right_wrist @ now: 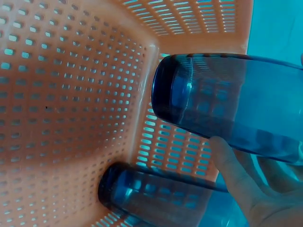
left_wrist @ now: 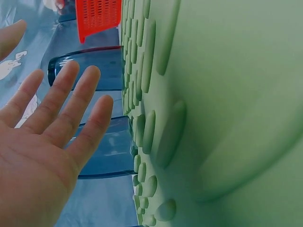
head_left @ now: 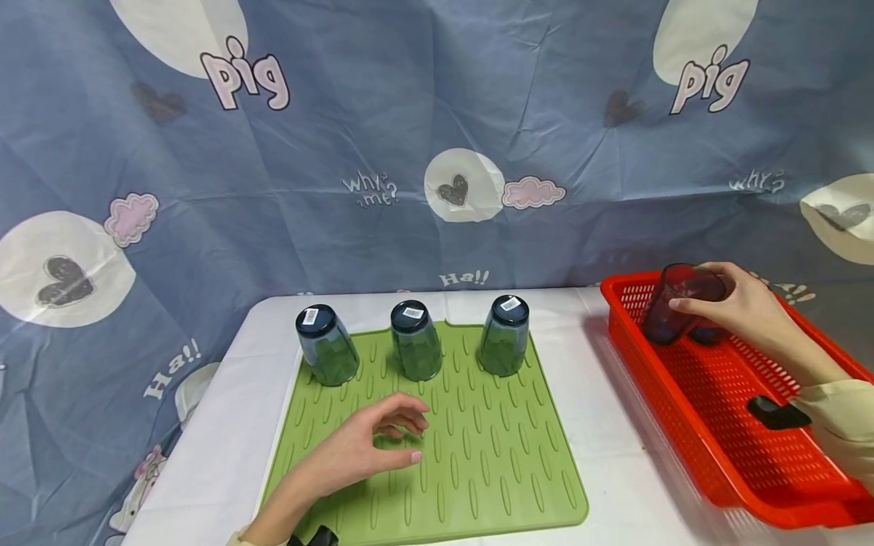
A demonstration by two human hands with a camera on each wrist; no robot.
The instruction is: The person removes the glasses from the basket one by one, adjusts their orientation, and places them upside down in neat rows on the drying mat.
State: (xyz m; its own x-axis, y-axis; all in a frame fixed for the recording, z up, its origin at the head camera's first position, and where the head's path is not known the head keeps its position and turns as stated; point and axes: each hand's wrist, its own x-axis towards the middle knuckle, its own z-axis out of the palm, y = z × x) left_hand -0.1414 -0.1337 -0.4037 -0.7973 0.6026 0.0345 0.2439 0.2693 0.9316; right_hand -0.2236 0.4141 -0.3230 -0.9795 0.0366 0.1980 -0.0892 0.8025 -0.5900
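"Blue tumbler (head_left: 671, 309): where do we have it?"

"Inside the far left corner of the red basket (head_left: 717, 394), mouth up, long axis steep, our right hand (head_left: 740, 299) curled round its upper end."

"And our left hand (head_left: 367, 442)?"

"Well off left, over the green mat (head_left: 492, 470), fingers loosely bent, holding nothing; our right is nearer."

The head view looks forward and down over the tabletop (head_left: 590, 425); left wrist skims the green mat (left_wrist: 236, 71) sideways, close; right wrist peers closely into the red basket (right_wrist: 206, 43) all share.
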